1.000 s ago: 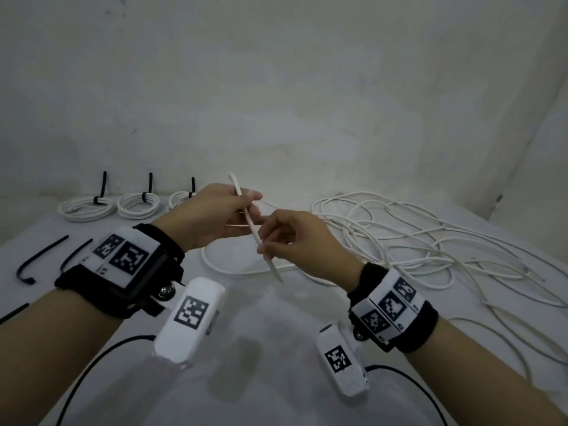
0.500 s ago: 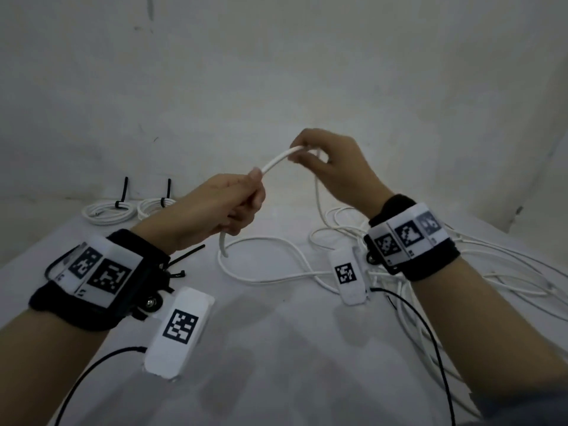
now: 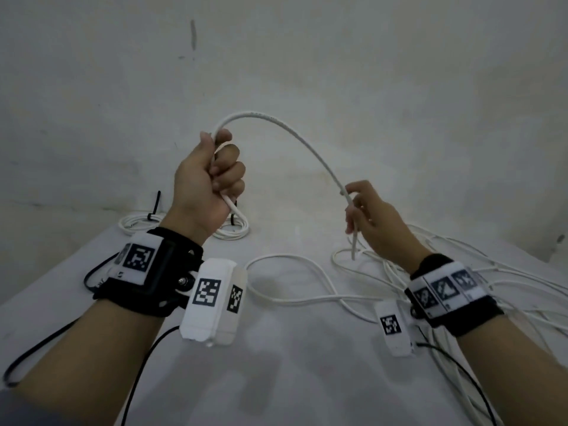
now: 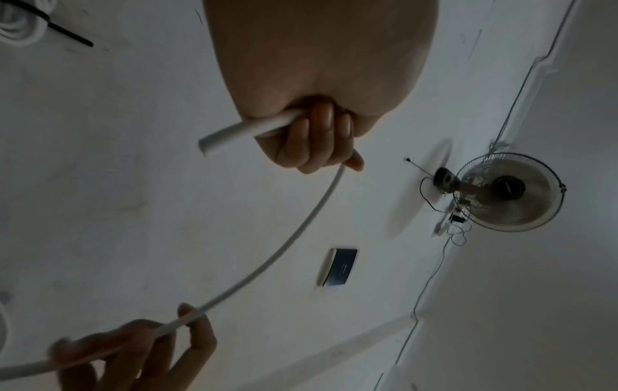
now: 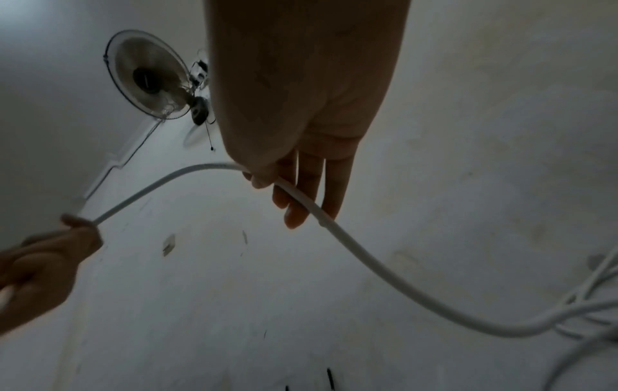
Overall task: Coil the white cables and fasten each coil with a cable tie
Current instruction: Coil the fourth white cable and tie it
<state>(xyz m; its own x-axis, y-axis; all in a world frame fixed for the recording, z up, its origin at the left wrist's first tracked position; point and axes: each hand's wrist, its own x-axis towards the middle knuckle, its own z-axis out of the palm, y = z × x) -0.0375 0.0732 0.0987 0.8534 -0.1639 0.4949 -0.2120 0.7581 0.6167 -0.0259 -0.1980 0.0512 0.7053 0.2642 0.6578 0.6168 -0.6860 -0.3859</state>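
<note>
Two hands: you are holding one white cable (image 3: 295,133) up above the table (image 3: 295,379).
Loose pile (image 3: 461,272): more cable is lying tangled on the table at your right, feeding the held span.
Done coils (image 3: 230,229): tied ones are sitting at the far left edge, behind your left wrist.
Cable feel: it is looking light and springy, arching on its own, so it will likely fight tight loops; take hold close to the end.
Left hand (image 3: 206,179): you are fisting it round the cable's end, raised, with a short stub sticking out below.
Right hand (image 3: 372,219): lower, you are pinching the cable loosely between thumb and fingers.
</note>
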